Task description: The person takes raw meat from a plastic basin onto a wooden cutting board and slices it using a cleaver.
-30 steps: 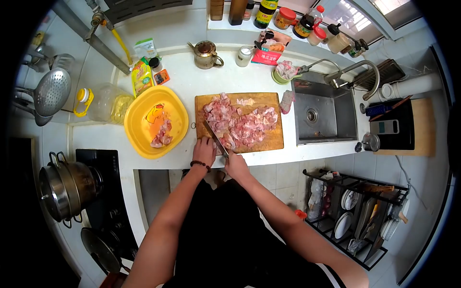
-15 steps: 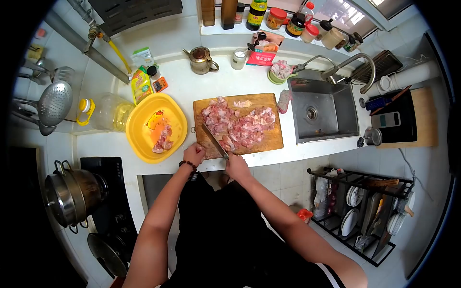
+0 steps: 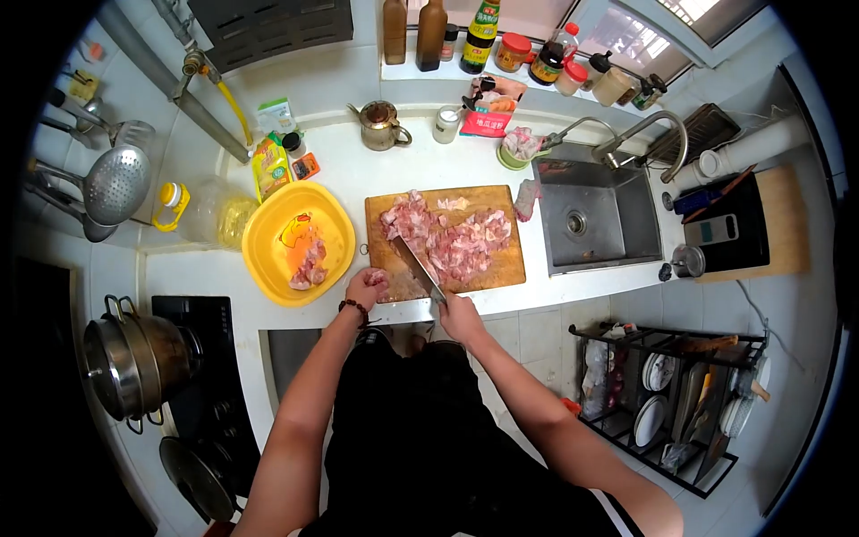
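Note:
A wooden cutting board (image 3: 501, 275) lies on the white counter with chopped raw meat (image 3: 465, 246) spread over it. My right hand (image 3: 460, 317) grips the handle of a knife (image 3: 418, 268) at the board's front edge, its blade slanting up and left against the meat. At the board's lower left corner, my left hand (image 3: 365, 287) has its fingers closed around a piece of meat (image 3: 379, 283). A dark bead bracelet is on that wrist. Left of the board stands a yellow basin (image 3: 259, 242) with a few meat pieces (image 3: 309, 266) inside.
A sink (image 3: 599, 215) with a faucet is to the right. Behind the board stand a metal teapot (image 3: 382, 126), a jar and a pink bag (image 3: 490, 106). An oil bottle (image 3: 210, 211) is left of the basin. Pots and a stove are at the far left.
My left hand has come off the knife's side of the board to its lower left corner and now holds meat. The knife and my right hand have shifted slightly right.

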Tool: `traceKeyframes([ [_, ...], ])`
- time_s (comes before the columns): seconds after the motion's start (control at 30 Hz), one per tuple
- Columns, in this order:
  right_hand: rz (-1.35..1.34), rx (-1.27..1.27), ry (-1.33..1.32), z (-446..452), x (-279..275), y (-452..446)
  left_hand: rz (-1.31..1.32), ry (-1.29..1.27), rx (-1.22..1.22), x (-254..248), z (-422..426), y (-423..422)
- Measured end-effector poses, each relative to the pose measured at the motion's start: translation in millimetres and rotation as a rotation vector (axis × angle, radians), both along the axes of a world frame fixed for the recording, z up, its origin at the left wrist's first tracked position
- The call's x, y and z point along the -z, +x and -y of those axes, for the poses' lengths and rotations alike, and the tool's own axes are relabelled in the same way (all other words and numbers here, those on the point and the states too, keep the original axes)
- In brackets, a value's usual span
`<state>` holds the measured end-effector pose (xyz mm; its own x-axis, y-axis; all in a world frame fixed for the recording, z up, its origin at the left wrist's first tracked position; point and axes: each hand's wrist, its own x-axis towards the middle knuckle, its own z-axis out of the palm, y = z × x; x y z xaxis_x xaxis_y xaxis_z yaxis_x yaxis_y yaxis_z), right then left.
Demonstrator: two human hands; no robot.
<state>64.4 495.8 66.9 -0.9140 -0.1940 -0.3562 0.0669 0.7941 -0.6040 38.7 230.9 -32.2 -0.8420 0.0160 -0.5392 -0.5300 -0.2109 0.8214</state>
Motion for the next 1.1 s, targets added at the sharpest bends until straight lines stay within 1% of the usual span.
traceKeyframes([
  [0.03, 0.001, 0.029, -0.038, 1.9, -3.2, 1.9, 0.09, 0.173, -0.093, -1.5, -4.1, -1.8],
  [0.07, 0.001, 0.059, -0.076, 4.0, -6.3, 2.4, 0.082, 0.177, -0.084, -3.0, -8.9, -4.1],
  [0.13, -0.017, 0.09, -0.087, 11.4, -16.5, 3.3, 0.257, 0.026, -0.121, -15.2, -19.9, -8.1],
  [0.17, -0.023, 0.111, -0.1, 14.1, -20.8, 3.8, 0.188, -0.122, -0.025, -8.1, -18.7, -8.7],
  [0.2, -0.025, 0.12, -0.089, 16.0, -22.8, 4.5, 0.186, -0.112, -0.015, -14.6, -21.2, -10.3],
  [0.27, -0.028, 0.148, -0.057, 21.5, -23.9, 6.3, 0.184, -0.391, 0.113, -26.5, -21.3, -12.6],
  [0.3, -0.03, 0.159, -0.05, 22.9, -26.4, 5.2, 0.181, -0.385, 0.124, -18.6, -20.1, -14.7],
  [0.37, -0.005, 0.169, -0.032, 26.9, -31.9, 8.9, 0.15, -0.511, 0.131, 6.9, -15.9, -11.7],
  [0.4, -0.007, 0.182, -0.025, 28.6, -32.4, 10.2, 0.145, -0.506, 0.143, -0.6, -18.2, -13.2],
  [0.47, 0.002, 0.238, -0.047, 33.0, -32.9, 14.8, 0.236, -0.362, -0.007, -24.7, -24.5, -13.7],
  [0.5, 0.002, 0.249, -0.041, 35.6, -33.8, 15.5, 0.234, -0.357, 0.004, -3.4, -22.1, -14.2],
  [0.53, 0.006, 0.259, -0.052, 37.9, -35.7, 17.6, 0.109, -0.444, 0.04, 37.6, -18.5, -11.2],
  [0.57, 0.013, 0.267, -0.064, 40.7, -37.4, 20.9, -0.015, -0.53, 0.072, 61.8, -16.3, -6.3],
  [0.6, 0.015, 0.27, -0.059, 44.2, -39.0, 21.5, -0.014, -0.526, 0.075, 59.0, -13.9, -5.2],
  [0.67, 0.005, 0.269, -0.046, 53.9, -42.3, 25.4, -0.088, -0.617, 0.193, 34.1, -3.4, 1.1],
  [0.7, 0.012, 0.274, -0.046, 59.9, -42.7, 27.1, -0.083, -0.618, 0.199, 17.8, 0.8, 4.3],
  [0.77, 0.039, 0.281, -0.016, 70.8, -42.3, 27.8, -0.393, -0.851, 0.2, -15.6, 3.0, 7.5],
  [0.8, 0.044, 0.286, -0.015, 76.1, -40.1, 28.0, -0.39, -0.849, 0.207, -22.7, 3.7, 8.6],
  [0.87, 0.069, 0.287, -0.022, 87.2, -36.7, 25.2, -0.427, -0.671, 0.19, -34.1, 1.9, 6.6],
  [0.9, 0.031, 0.277, -0.034, 93.4, -37.9, 23.2, -0.429, -0.669, 0.191, -28.2, -0.5, 6.7],
  [0.97, 0.031, 0.269, -0.006, 101.5, -30.8, 18.3, -0.516, -0.601, 0.112, -16.4, -4.3, 8.5],
  [1.0, 0.036, 0.261, 0.022, 104.6, -26.6, 17.5, -0.512, -0.602, 0.108, -22.7, -4.8, 9.8],
  [1.07, 0.026, 0.24, 0.031, 108.3, -20.8, 15.1, -0.422, -0.533, 0.142, -43.1, -4.9, 9.7],
  [1.1, 0.025, 0.234, 0.054, 109.5, -19.4, 15.3, -0.428, -0.563, 0.152, -41.6, -4.0, 10.1],
])
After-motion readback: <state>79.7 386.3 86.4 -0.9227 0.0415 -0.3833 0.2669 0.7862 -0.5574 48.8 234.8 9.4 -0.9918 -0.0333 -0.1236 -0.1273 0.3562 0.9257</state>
